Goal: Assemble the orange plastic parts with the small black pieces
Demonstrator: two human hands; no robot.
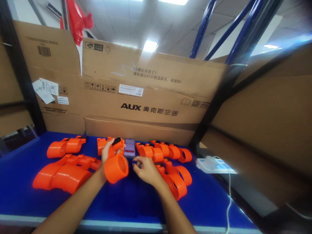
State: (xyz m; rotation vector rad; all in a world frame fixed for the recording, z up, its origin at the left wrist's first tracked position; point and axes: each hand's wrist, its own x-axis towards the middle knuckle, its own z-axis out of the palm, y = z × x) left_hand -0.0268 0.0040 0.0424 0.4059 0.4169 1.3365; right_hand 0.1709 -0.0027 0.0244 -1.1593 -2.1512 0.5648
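My left hand (107, 155) is closed round an orange plastic tube-shaped part (116, 165), its wide open end facing me and a small black piece at its far tip. My right hand (144, 169) is just to its right, fingers curled in a pinch on something small that I cannot make out. Both hands hover low over the blue table (122, 204). A phone (129, 147) with a lit screen lies flat just beyond the hands.
More orange parts lie around: a big pile at left (63, 175), a pair at back left (65, 146), several at right (170, 162). Large cardboard boxes (151, 97) wall off the back. A white power strip (211, 164) with a cable sits at the table's right edge.
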